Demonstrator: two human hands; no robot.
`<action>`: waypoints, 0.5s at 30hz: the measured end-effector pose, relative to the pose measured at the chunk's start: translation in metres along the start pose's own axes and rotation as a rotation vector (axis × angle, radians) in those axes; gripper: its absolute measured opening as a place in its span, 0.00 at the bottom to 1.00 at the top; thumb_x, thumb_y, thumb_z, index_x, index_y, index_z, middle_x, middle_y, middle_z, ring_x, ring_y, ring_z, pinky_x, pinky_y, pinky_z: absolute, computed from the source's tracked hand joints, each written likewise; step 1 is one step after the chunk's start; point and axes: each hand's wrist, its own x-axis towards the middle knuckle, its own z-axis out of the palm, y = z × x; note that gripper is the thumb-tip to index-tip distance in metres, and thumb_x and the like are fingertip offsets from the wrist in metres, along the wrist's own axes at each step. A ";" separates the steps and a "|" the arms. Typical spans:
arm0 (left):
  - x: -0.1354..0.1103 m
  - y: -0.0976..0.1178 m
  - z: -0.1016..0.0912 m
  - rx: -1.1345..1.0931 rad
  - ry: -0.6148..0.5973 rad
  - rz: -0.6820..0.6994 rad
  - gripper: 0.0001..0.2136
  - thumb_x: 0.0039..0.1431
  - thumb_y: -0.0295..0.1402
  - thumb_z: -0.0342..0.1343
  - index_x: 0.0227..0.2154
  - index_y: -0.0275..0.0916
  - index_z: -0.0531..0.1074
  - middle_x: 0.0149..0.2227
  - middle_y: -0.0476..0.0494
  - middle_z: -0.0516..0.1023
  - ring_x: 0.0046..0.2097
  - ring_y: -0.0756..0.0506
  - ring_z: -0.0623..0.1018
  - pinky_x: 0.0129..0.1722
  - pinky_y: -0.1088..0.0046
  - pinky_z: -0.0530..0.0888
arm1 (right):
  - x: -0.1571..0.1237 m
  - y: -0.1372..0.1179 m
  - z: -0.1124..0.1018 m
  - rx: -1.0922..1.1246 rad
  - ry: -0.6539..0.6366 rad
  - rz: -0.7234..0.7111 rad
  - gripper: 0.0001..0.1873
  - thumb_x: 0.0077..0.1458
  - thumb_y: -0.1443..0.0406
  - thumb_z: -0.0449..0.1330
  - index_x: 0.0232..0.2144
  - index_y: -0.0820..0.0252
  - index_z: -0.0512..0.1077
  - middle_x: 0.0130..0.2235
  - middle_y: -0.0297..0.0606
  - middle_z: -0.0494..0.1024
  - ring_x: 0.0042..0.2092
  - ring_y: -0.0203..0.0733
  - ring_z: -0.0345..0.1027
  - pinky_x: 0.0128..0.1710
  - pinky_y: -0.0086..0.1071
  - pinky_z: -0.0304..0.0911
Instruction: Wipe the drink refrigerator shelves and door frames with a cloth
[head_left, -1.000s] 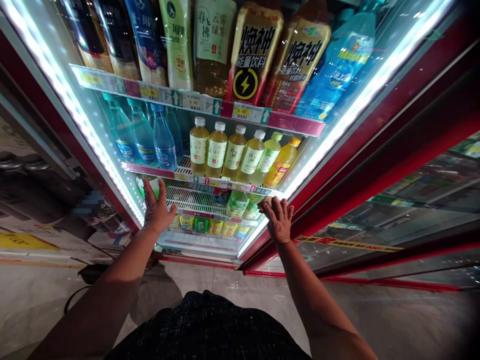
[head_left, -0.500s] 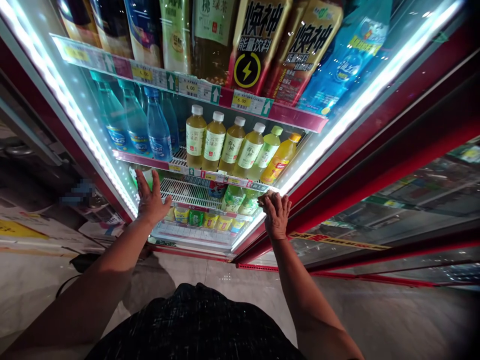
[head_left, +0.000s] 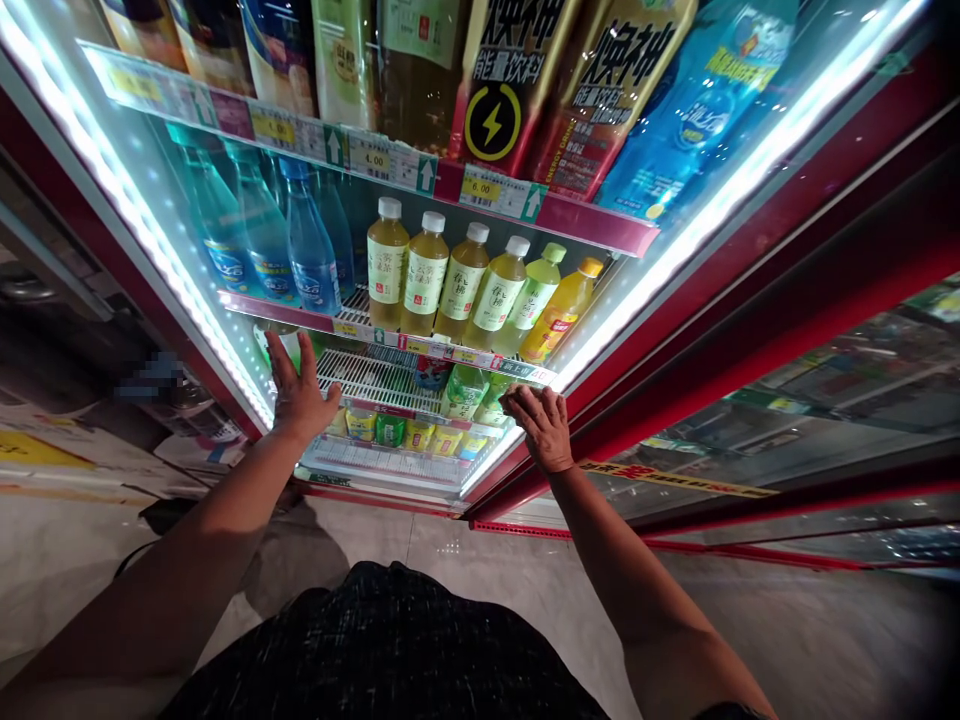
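Observation:
I face an open, lit drinks cooler with a red frame (head_left: 225,395). My left hand (head_left: 298,392) is open with fingers spread, held up by the left end of the wire shelf (head_left: 375,378). My right hand (head_left: 540,425) has its fingers curled over the right front edge of that shelf level, close to green bottles (head_left: 469,388); whether it holds anything is hidden. A row of yellow tea bottles (head_left: 450,285) stands on the shelf above both hands, with blue water bottles (head_left: 289,250) to their left.
The red-framed glass door (head_left: 750,400) stands swung out to the right. Large bottles (head_left: 510,90) fill the top shelf above price tags. Small yellow and green cans (head_left: 409,432) line the lowest shelf. Grey tiled floor (head_left: 487,560) lies below, and a dark cable on the left.
The view has tilted down a little. My right hand slid slightly left along the shelf edge. My left hand stays open in much the same spot.

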 end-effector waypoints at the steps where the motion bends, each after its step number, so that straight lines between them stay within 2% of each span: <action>1: 0.000 0.000 0.000 -0.002 0.004 0.002 0.50 0.56 0.31 0.62 0.75 0.39 0.36 0.74 0.34 0.13 0.73 0.34 0.19 0.75 0.49 0.38 | 0.000 -0.001 0.000 0.001 -0.014 -0.023 0.28 0.68 0.70 0.53 0.65 0.40 0.68 0.67 0.29 0.70 0.75 0.45 0.46 0.75 0.46 0.38; 5: 0.000 0.000 0.002 0.000 0.006 0.000 0.50 0.56 0.31 0.62 0.75 0.39 0.36 0.74 0.34 0.14 0.73 0.33 0.20 0.74 0.47 0.39 | 0.003 -0.005 -0.002 0.014 -0.077 -0.107 0.27 0.69 0.67 0.52 0.66 0.38 0.66 0.67 0.28 0.71 0.73 0.42 0.51 0.75 0.43 0.37; 10: 0.000 0.000 0.004 0.004 0.012 -0.009 0.51 0.55 0.31 0.63 0.75 0.38 0.36 0.74 0.32 0.14 0.72 0.33 0.19 0.74 0.46 0.39 | 0.020 -0.008 -0.001 0.008 0.032 -0.006 0.30 0.68 0.71 0.52 0.67 0.38 0.65 0.68 0.28 0.69 0.75 0.42 0.44 0.75 0.45 0.33; 12: 0.000 -0.001 0.005 0.002 0.027 0.002 0.52 0.55 0.31 0.63 0.75 0.40 0.35 0.74 0.33 0.13 0.72 0.33 0.19 0.74 0.46 0.39 | 0.022 -0.012 0.001 0.020 0.044 -0.026 0.31 0.67 0.72 0.51 0.66 0.38 0.66 0.68 0.27 0.69 0.76 0.41 0.43 0.75 0.45 0.33; 15: 0.000 -0.004 0.008 0.004 0.038 0.026 0.52 0.56 0.31 0.62 0.75 0.41 0.33 0.74 0.35 0.12 0.72 0.33 0.19 0.74 0.45 0.39 | 0.026 -0.018 -0.001 0.047 -0.004 -0.110 0.29 0.68 0.70 0.52 0.66 0.39 0.66 0.68 0.26 0.69 0.76 0.39 0.42 0.76 0.42 0.34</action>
